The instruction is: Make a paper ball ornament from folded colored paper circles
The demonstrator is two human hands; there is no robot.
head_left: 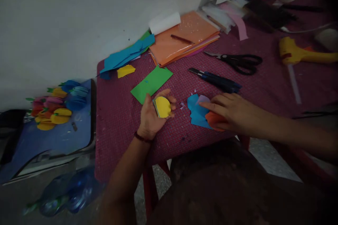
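My left hand is palm up above the table, its fingers loosely curled round a small stack of rounded paper cutouts. The top cutout is yellow, with other colours at the stack's left edge. My right hand is over a small heap of paper pieces, its fingers round an orange paper piece. A blue paper piece lies under it, and its index finger touches a lilac paper piece. Parts of the heap are hidden by the fingers.
Behind my hands lie green paper, a cutter knife, scissors and an orange folder with a pencil. A yellow glue gun is at right. Colourful paper shapes rest on a blue surface at left.
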